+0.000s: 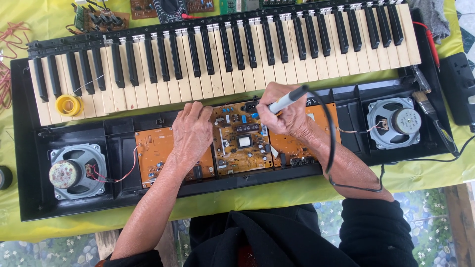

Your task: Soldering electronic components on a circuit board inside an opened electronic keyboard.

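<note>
Nearest the camera, dark sleeves [277, 237] are seen at the bottom edge, from which both forearms reach up over an opened black keyboard case [29, 198]. A soldering iron [284, 102] with a grey-white handle is gripped in the closed fingers of the right hand [284, 116], its tip pointed down at the central brown circuit board [241, 141] in the middle bay of the case; its black cord [330, 148] is looped back round the wrist. The left hand [192, 131] is laid flat, fingers loosely spread and holding nothing, on the left orange board [151, 153], just beside the central one. A round speaker [74, 170] is set at the left end, another speaker [394, 122] at the right. Above lies the row of keys [222, 59], with a yellow solder spool [68, 105] resting on it. Everything is spread on a yellow-green cloth [247, 195].
</note>
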